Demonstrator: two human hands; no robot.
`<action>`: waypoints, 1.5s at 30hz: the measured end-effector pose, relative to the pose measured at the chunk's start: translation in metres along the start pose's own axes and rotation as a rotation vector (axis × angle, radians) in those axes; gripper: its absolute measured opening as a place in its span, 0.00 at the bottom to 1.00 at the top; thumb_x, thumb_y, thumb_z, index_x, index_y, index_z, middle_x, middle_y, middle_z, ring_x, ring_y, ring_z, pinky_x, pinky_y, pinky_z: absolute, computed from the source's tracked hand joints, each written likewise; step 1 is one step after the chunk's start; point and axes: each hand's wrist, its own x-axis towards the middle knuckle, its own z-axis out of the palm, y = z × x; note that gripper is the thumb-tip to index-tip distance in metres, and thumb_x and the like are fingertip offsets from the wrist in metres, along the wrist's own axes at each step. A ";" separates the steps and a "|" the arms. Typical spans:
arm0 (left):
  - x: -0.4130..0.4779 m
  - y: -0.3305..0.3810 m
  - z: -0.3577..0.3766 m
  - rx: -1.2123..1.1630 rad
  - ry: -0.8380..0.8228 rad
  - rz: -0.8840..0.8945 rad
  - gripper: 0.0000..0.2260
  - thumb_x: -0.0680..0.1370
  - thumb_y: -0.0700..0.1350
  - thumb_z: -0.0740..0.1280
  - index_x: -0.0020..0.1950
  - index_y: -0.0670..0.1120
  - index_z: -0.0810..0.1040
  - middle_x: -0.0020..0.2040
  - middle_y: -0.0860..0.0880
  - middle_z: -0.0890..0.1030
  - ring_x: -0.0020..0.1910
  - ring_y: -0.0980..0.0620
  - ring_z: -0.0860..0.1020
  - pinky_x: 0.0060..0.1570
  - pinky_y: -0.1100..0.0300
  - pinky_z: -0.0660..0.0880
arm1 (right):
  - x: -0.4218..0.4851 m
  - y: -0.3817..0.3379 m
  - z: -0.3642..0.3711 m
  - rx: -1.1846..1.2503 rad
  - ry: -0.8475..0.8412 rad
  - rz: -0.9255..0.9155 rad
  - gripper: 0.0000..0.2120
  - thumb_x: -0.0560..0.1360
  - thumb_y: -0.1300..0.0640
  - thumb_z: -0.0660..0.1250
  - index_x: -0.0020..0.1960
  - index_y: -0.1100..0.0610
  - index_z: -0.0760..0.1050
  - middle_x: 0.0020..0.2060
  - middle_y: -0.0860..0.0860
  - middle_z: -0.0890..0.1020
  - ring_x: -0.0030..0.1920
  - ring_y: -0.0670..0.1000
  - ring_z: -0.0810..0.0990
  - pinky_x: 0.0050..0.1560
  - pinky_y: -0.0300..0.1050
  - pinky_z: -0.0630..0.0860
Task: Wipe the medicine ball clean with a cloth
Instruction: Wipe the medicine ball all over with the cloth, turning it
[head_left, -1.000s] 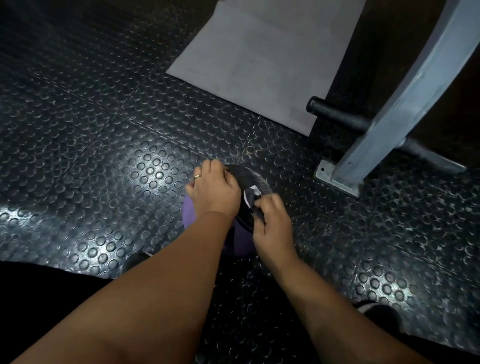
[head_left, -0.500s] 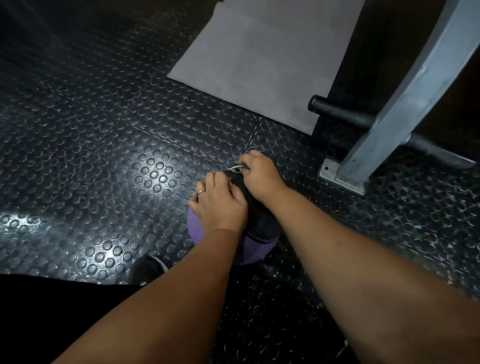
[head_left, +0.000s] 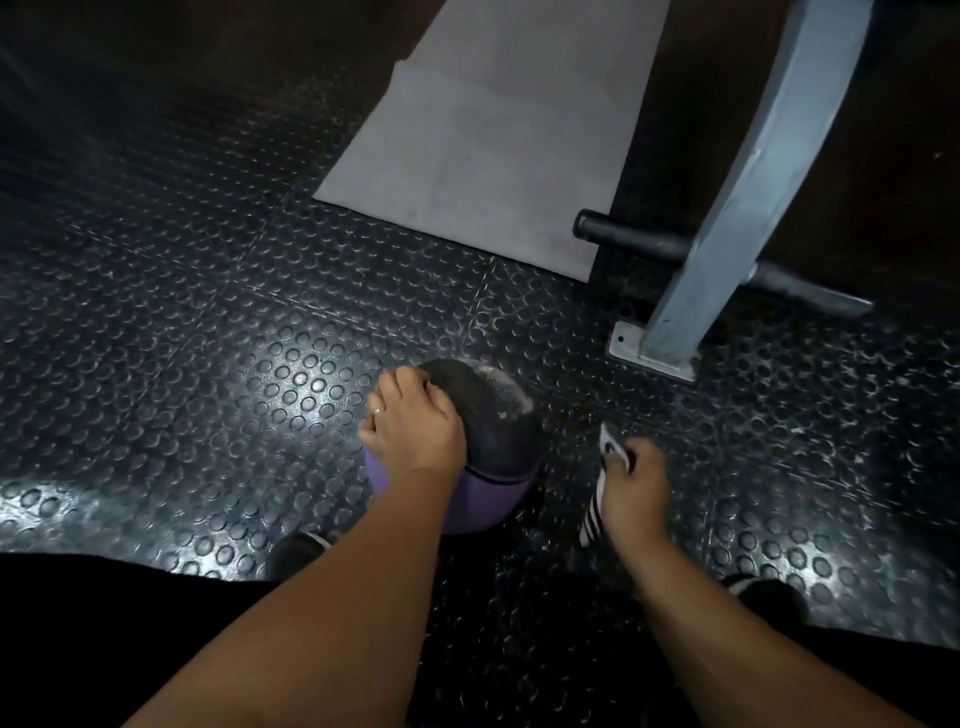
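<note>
1. Floor: black studded rubber, fills most of your view. Glare patches sit at centre left and along the lower left edge.
2. Grey mat: flat on the floor, top centre, with a fold line across its far part.
3. Steel post: grey, leaning, upper right. Its base plate is flat on the floor, just beyond and right of the ball.
4. Black bar: passes behind the post, rounded end pointing left, just beside the mat's right edge.
5. Medicine ball: on the floor at centre, between your forearms. The upper part is black, the lower band purple. Whitish marks show on the upper right of the black part.
6. Left hand: on the ball's top left, palm down, fingers curved over the surface and gripping it.
7. Right hand: off the ball, near its right side and not touching it. The fingers are curled in, pinching the cloth.
8. Cloth: black and white stripes, hanging down from your right hand, clear of the ball.
9. Shoes: one dark toe shows left of your left forearm, the other right of your right forearm.
10. Ring: on a finger of your left hand.
</note>
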 end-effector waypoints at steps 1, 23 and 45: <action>-0.008 -0.003 -0.002 0.008 -0.005 -0.011 0.07 0.82 0.47 0.56 0.57 0.47 0.69 0.59 0.47 0.71 0.61 0.45 0.68 0.61 0.43 0.63 | 0.006 -0.013 0.000 0.094 0.033 0.077 0.03 0.78 0.62 0.63 0.48 0.55 0.72 0.48 0.57 0.78 0.46 0.55 0.75 0.44 0.44 0.68; -0.038 -0.017 -0.009 -0.226 0.251 -0.600 0.15 0.79 0.50 0.64 0.61 0.42 0.72 0.64 0.42 0.72 0.66 0.44 0.68 0.64 0.45 0.63 | -0.060 -0.032 0.061 -0.277 -0.169 -0.562 0.13 0.71 0.71 0.59 0.53 0.61 0.71 0.54 0.58 0.72 0.50 0.58 0.72 0.48 0.50 0.73; -0.043 -0.020 0.000 -0.207 0.315 -0.573 0.21 0.72 0.55 0.56 0.56 0.43 0.73 0.59 0.41 0.74 0.64 0.41 0.70 0.61 0.42 0.64 | -0.098 -0.037 0.044 -0.144 -0.244 -0.430 0.07 0.73 0.68 0.60 0.49 0.62 0.69 0.52 0.56 0.68 0.46 0.55 0.75 0.48 0.49 0.74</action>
